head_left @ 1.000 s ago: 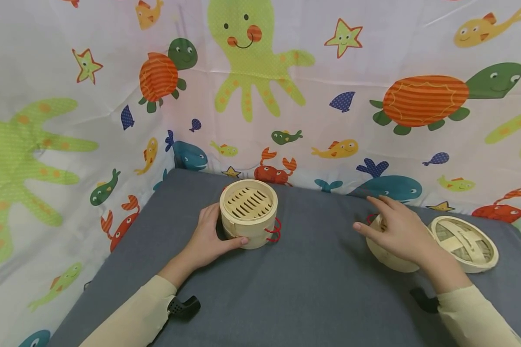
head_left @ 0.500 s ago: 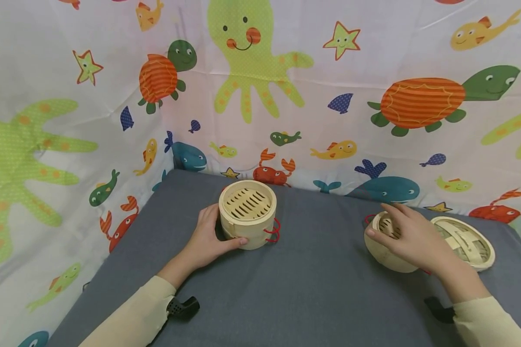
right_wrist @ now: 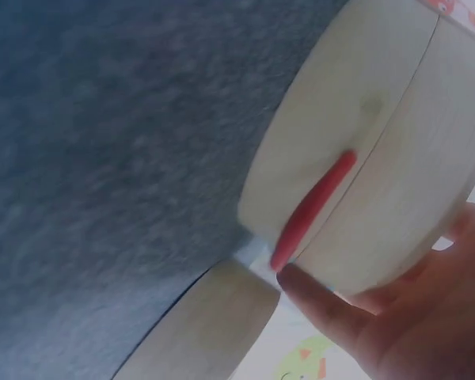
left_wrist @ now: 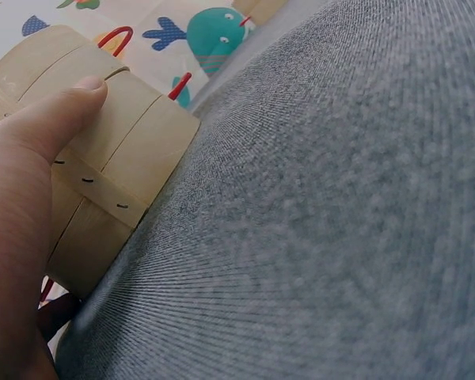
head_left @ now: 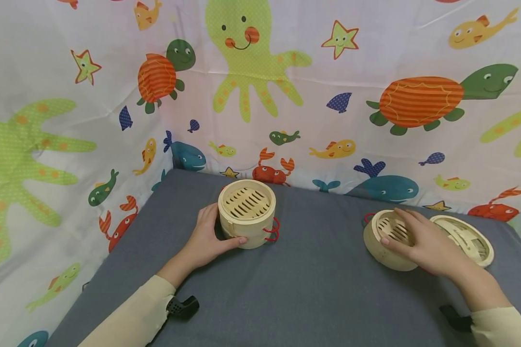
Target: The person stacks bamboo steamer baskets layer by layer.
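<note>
On woven gry cloth (head_left: 312, 289): L hand (head_left: 206, 237) holds cyl. bamboo steamer (head_left: 255, 232); R hand (head_left: 431, 243) wide over slatted basket (head_left: 383, 253).

A fingertip (right_wrist: 305, 290) of the right grip (right_wrist: 427, 309) lay by the red loop (right_wrist: 313, 210) of a wooden container (right_wrist: 340, 119), beside another wooden piece (right_wrist: 202, 324).
</note>
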